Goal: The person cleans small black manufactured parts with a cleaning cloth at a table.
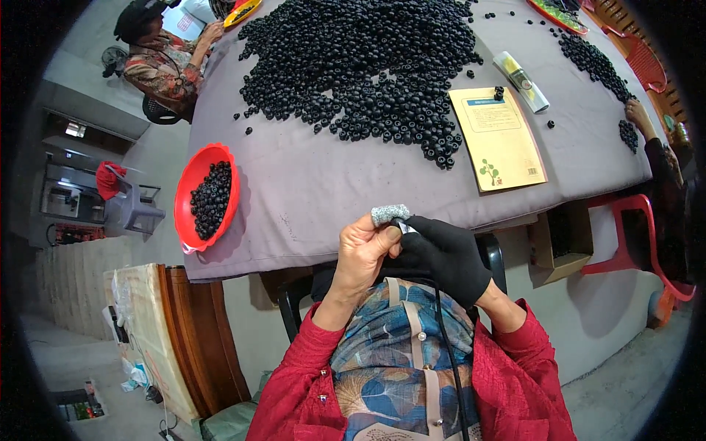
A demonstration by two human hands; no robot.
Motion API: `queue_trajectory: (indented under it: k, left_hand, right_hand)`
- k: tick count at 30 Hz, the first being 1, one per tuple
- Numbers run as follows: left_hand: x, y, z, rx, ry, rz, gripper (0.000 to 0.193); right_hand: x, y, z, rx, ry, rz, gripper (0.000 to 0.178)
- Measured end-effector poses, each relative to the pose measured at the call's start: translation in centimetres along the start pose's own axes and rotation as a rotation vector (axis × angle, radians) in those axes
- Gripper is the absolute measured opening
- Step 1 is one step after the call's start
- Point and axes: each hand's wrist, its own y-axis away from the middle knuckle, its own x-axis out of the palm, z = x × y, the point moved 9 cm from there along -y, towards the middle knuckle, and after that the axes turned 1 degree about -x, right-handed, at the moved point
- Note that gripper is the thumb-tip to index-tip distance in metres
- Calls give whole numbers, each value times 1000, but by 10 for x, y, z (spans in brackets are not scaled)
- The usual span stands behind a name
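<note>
My left hand (362, 248) is bare except for a grey speckled finger cover (390, 214) on its forefinger. Thumb and forefinger are pinched together just in front of the table's near edge. My right hand (454, 259), in a black glove, meets it there with its fingers closed. Between the two sets of fingertips shows a small pale, shiny bit, too small and too covered to name. Beyond my hands a large pile of small round black parts (334, 62), each with a hole, spreads over the grey tablecloth (309, 176).
A red basin (182, 198) of black parts stands at the table's left edge. A yellow booklet (507, 158) and a clear-and-white tube (522, 81) lie to the right. One person (165, 70) sits far left; another person's hand (638, 114) touches black parts at right.
</note>
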Motion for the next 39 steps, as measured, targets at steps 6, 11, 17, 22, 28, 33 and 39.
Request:
queue_trajectory:
  k: [6, 11, 17, 22, 28, 33, 39]
  left_hand:
    - [0, 1, -1, 12, -50, 7, 16]
    - [-1, 2, -1, 11, -88, 0, 15]
    - [-2, 1, 0, 23, -125, 2, 17]
    - [-6, 0, 3, 16, -112, -14, 18]
    - [-5, 0, 8, -27, 26, -3, 20]
    - [-5, -1, 7, 9, 12, 4, 20]
    - [-9, -2, 7, 30, -44, -3, 21]
  right_hand:
    - [2, 1, 2, 57, -100, 13, 26]
    - [1, 0, 4, 44, -67, 4, 22]
    - [0, -2, 8, 1, -28, -20, 19]
    - [2, -3, 6, 43, -65, -13, 19]
    - [2, -4, 11, 11, 2, 35, 20]
    - [2, -4, 4, 59, -44, 0, 18]
    - [7, -5, -1, 92, -64, 49, 23]
